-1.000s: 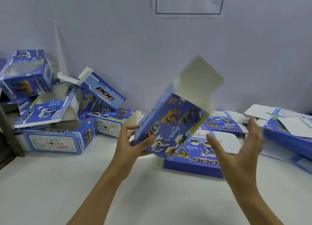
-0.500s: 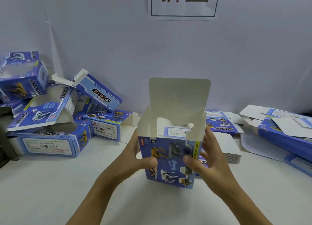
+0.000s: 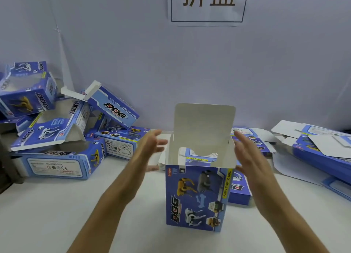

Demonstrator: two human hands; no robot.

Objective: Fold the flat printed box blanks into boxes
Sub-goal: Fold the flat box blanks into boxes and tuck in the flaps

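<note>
Blue box (image 3: 195, 197) printed with yellow, grey and white dogs (plain white inside flap).

I see 1 blue printed box (image 3: 195, 197) standing upright on the white worktop (image 3: 57, 214), its top flap (image 3: 204, 127) raised. My left hand (image 3: 150, 144) and right hand (image 3: 248, 157) flank it with straight fingers (neither grips anything). Folded boxes (image 3: 57, 131) are heaped far left; flat blanks (image 3: 321, 148) lie right.

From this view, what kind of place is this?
Probably a packing or box-assembly workstation: a white table against a plain wall, a heap of folded boxes left, flat box blanks right, and a printed sign overhead.
</note>
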